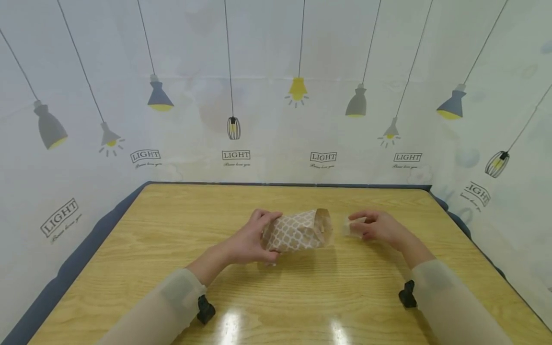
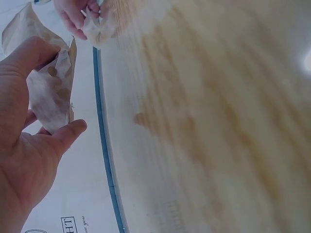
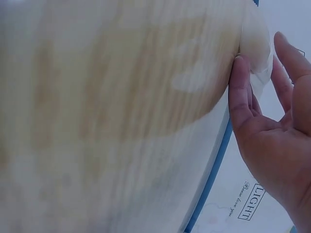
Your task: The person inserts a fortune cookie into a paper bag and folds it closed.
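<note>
While our left hand (image 1: 247,242) grips patterned paper bag (image 1: 297,231) mid-desk, mouth faces right; right hand (image 1: 377,226) pinches pale wrapped piece (image 1: 351,225) just beside mouth.

"LIGHT" printed repeatedly on backdrop sheet (image 1: 276,57), beneath lamp drawings.

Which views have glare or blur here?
Head view: sharp, wide-angle bowing, two glare spots on the table near edge. Left wrist view: table smeared, left hand and paper bag clearer. Right wrist view: table blurred, right hand sharper.
</note>
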Motion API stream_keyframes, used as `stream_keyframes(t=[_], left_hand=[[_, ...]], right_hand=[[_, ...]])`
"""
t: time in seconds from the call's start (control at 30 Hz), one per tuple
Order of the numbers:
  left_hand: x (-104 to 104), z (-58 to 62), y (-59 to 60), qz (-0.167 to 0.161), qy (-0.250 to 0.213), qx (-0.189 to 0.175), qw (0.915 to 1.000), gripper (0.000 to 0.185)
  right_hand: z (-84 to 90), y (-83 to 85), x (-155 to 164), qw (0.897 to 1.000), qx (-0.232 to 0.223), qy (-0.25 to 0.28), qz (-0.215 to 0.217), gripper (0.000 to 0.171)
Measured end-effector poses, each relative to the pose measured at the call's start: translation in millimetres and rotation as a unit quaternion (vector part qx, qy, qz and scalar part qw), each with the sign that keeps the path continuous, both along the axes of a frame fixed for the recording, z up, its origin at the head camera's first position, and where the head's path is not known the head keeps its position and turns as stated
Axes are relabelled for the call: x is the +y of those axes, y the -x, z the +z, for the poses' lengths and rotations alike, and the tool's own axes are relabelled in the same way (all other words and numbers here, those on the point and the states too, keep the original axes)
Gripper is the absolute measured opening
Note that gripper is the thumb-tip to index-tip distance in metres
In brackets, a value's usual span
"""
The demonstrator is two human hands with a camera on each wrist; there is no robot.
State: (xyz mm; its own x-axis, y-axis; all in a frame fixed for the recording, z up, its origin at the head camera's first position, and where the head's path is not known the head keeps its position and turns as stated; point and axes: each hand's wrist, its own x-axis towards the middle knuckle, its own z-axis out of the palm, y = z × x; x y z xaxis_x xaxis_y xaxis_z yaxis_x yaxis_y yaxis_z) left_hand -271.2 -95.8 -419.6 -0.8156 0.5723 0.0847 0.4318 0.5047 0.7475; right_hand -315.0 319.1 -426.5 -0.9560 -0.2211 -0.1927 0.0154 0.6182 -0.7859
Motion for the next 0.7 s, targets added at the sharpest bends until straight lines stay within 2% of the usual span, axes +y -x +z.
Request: stream_keyframes(t=[0.27,0.37,0.53,0.7], left_hand=[[0,-0.9,0.1,-0.001,-0.002,0.004,1.0,0.107],[-1,-1.4,0.4,-0.001,-0.003,0.004,1.0,0.107],[-1,-2.1,0.9,-0.003,-0.002,0.006,1.0,0.106],[-1,-1.7,0.7,-0.001,-0.001,0.007,1.0,0.107]], right_hand=[[7.9,-15.4,-1,0.998,0.021,-0.053,0.037,0.037],[11.5,-21.9,-2,0.997,0.023,-0.056,0.052,0.044],[14.9,-33.2,-3,0.996,0.038,-0.044,0.061,0.058],[16.2,-44.3,-4,0.997,0.059,-0.002,0.05,0.057]])
